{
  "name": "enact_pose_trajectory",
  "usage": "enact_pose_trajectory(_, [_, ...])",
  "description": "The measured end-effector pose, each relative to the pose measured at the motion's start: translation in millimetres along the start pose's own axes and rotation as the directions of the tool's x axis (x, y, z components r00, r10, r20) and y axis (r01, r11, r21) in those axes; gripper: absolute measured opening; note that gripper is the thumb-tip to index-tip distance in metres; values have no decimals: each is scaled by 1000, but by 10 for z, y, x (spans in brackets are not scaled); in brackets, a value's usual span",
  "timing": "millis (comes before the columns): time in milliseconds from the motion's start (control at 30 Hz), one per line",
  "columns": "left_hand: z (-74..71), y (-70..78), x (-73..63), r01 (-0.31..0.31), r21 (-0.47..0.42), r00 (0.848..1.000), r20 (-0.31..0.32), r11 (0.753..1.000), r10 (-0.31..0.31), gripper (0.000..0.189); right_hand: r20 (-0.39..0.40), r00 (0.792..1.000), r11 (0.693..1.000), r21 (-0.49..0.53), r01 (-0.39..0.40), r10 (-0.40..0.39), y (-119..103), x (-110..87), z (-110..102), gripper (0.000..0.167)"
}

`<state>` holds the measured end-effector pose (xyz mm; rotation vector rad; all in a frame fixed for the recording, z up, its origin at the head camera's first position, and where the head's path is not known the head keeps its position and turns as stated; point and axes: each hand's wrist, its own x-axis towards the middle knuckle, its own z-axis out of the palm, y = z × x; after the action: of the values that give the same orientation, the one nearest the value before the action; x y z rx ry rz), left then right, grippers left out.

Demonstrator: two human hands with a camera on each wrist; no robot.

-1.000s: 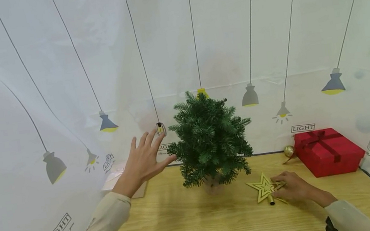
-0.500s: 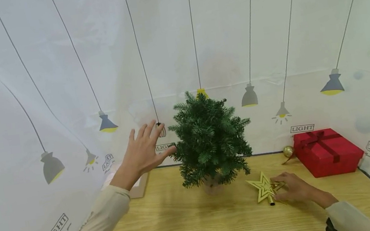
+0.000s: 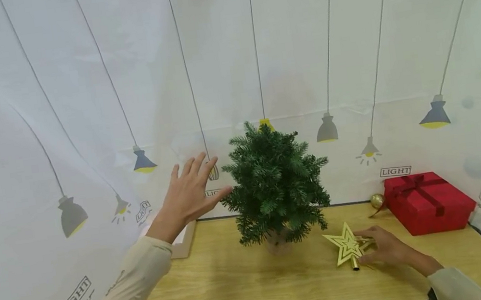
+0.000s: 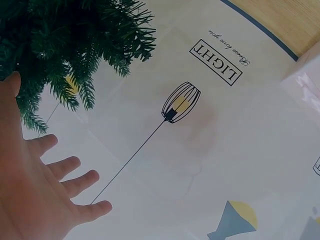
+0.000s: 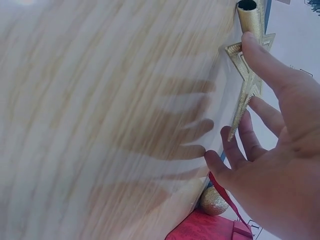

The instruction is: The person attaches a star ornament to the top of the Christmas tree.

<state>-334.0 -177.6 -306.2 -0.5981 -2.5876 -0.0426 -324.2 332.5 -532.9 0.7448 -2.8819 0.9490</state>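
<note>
A small green artificial Christmas tree (image 3: 274, 186) stands upright on the wooden table. My left hand (image 3: 189, 192) is raised at its left side, fingers spread and holding nothing; the thumb comes close to the branches, and I cannot tell if it touches. In the left wrist view the same hand (image 4: 35, 175) shows its fingers apart below the tree's branches (image 4: 75, 45). My right hand (image 3: 386, 248) pinches a gold star tree topper (image 3: 346, 245) just above the table, right of the tree. In the right wrist view, the thumb lies by the topper's tube (image 5: 250, 22).
A red gift box (image 3: 430, 203) with a dark ribbon sits at the back right, a gold ball ornament (image 3: 377, 201) beside it. Behind the left forearm lies a pale box (image 3: 184, 241), partly hidden. A white backdrop (image 3: 218, 46) printed with lamps encloses the table.
The head view has shifted slightly. My left hand has risen a little beside the tree, and its thumb has lifted. The right hand keeps its hold on the star topper in nearly the same place.
</note>
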Motion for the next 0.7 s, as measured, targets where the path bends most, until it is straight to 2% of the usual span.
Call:
enact_pose_trajectory(200, [-30,38,18,-3,-12,1000,2,1000,3,93,-50,999,999,35,21,-20,-1,-26,30,76])
enact_pose_trajectory(367, [-34,51,36,-2,-10,1000,6,1000,2,93,-106,994,991,129,32,-18,-6,-29,57,68])
enact_pose_trajectory(567, [-37,70,49,-15,-3,1000,-10,1000,15,93,-109,994,964,267,13,17,-42,-50,88,62])
enact_pose_trajectory(700, [-42,77,70,-27,8,999,-27,1000,27,93,-77,996,927,375,-16,48,-68,-72,95,62])
